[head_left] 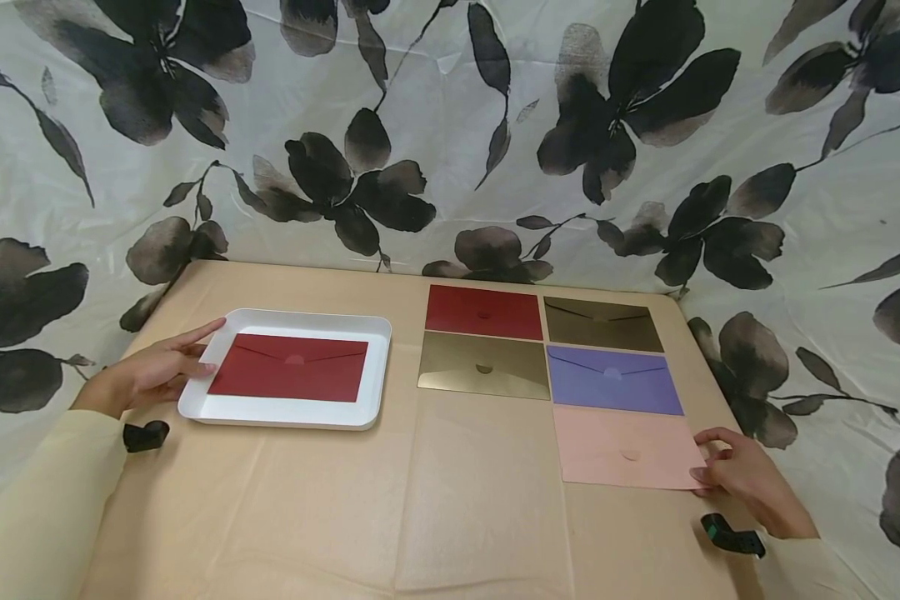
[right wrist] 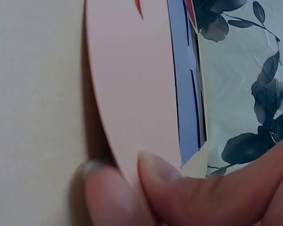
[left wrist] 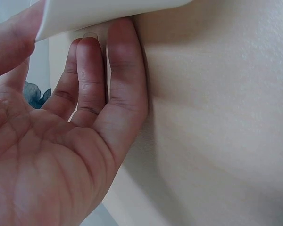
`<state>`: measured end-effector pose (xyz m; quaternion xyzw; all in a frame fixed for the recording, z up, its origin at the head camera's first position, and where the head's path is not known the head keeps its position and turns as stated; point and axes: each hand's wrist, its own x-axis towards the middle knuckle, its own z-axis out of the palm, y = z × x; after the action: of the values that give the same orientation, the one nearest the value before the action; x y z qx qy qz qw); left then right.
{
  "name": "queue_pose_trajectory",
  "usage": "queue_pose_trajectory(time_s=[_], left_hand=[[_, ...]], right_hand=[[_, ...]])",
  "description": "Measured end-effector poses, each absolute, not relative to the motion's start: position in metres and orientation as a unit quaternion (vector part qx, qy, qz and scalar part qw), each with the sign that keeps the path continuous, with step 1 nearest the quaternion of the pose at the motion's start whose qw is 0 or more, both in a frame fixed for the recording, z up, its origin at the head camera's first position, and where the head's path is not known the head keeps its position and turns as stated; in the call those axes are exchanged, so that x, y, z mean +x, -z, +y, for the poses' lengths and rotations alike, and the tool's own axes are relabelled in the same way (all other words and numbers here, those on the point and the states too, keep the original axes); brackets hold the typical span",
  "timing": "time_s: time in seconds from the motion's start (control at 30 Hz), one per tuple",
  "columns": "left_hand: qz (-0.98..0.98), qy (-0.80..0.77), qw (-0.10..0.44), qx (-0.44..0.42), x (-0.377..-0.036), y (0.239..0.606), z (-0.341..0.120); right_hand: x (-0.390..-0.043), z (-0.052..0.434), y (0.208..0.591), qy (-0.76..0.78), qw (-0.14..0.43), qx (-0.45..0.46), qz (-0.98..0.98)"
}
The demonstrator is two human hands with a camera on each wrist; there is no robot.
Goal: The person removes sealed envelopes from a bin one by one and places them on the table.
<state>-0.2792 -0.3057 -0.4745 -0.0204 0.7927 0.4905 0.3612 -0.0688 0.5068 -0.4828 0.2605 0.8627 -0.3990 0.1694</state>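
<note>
Nearest, the right hand [head_left: 750,482] pinches the pink envelope [head_left: 626,447] at its near right corner, thumb [right wrist: 198,188] on top and a fingertip beneath, lifting that corner off the tan table [head_left: 457,500]; the rest of it lies flat at the table's right edge. The left hand [head_left: 153,371] grips the white tray [head_left: 285,412] by its left rim, thumb over the rim and fingers [left wrist: 125,84] pressed together under it; a red envelope [head_left: 288,367] lies in the tray. Beyond the pink one lie a purple envelope [head_left: 613,379], two gold [head_left: 483,365] and, farthest, another red [head_left: 483,312]; no writing is legible anywhere.
</note>
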Motion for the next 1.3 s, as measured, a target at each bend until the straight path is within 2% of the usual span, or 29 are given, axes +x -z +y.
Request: queue_pose_trajectory(time_s=[0.53,1.3], left_hand=[[0.789,-0.494,0.365,-0.019,-0.281,0.475,-0.306],[0.791,-0.495,0.36,-0.017,-0.28,0.477,-0.306]], right_hand=[[-0.074,0.507,0.474,0.348,0.204,0.275,0.873],[-0.064,0.512,0.477,0.375,0.194,0.281,0.861]])
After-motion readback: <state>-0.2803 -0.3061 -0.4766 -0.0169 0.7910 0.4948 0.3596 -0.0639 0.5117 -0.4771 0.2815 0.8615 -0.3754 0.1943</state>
